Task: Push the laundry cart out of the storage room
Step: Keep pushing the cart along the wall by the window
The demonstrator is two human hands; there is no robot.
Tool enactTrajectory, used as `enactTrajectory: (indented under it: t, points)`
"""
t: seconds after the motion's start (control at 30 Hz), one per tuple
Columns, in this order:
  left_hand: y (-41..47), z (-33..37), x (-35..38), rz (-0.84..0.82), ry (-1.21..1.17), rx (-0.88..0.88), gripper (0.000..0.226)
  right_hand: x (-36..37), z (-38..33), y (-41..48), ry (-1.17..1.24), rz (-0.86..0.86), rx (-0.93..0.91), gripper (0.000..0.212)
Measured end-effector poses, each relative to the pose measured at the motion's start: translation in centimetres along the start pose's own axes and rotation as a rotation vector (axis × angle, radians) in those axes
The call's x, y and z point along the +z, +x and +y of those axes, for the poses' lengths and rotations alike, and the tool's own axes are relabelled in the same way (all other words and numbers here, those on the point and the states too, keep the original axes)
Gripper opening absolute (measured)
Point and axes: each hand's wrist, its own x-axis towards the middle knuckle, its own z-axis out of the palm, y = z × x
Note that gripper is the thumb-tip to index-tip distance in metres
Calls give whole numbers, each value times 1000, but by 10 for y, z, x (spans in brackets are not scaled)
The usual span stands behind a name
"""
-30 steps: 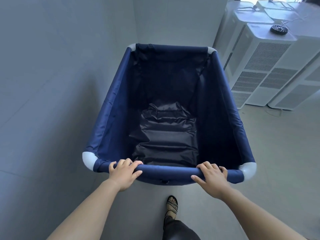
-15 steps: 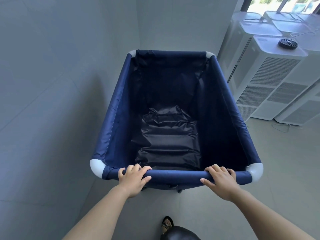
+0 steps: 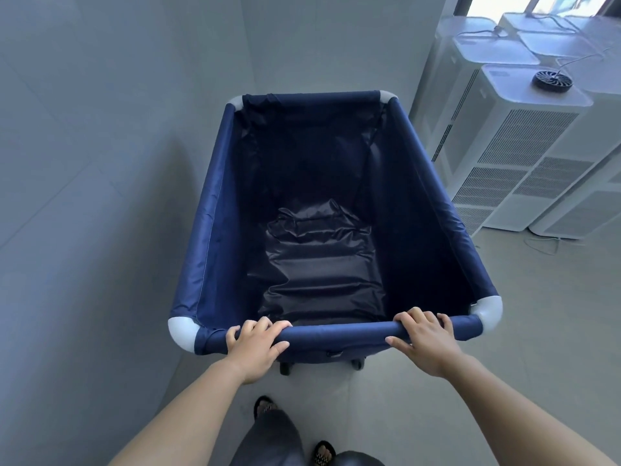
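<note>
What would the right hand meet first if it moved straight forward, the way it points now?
Probably only the empty inside of the navy fabric laundry cart, then its far fabric wall. The right hand already grips the near rail; depth is uncertain.

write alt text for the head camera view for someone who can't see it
Seen from above, a person's left hand and right hand grip the near rail of an empty navy fabric laundry cart. A grey wall runs along the left, and white vented appliance units stand to the right.
</note>
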Motion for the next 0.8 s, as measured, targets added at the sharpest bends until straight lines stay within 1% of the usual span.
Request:
enactTrajectory:
  t: [0.27, 0.4, 0.8]
  points:
    - [64, -22, -42, 10, 36, -1, 35, -23, -18, 66, 30, 3, 7, 45]
    - [106, -33, -68, 1, 46, 1, 35, -40, -25, 111, 37, -14, 19, 45]
    - [229, -68, -138, 22, 55, 44, 34, -80, -45, 236, 56, 3, 70, 46]
